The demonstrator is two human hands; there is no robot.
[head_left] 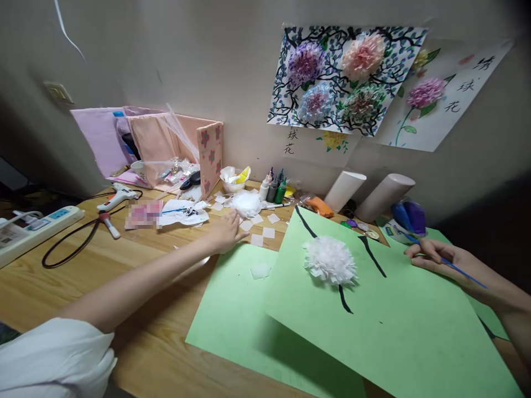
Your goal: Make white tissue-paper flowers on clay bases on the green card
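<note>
My left hand (228,233) rests palm down with fingers apart, beside a white crumpled pile (246,203) and several small white squares (269,232). Between the fingers of my right hand (435,255) is a thin blue brush (460,271), above the right edge of the upper green sheet (398,331). That sheet carries a fluffy white paper flower (331,261) and black painted strokes (374,257). Under it lies another green sheet (232,309), with a small white paper piece (261,271) on it.
Paint bottles (280,190), a white bowl (234,179) and two rolls (345,190) stand along the wall. Fabric-covered boxes (211,160), a glue gun (120,194), its black cable and a power strip (41,232) are at left. Flower artworks (346,80) hang above.
</note>
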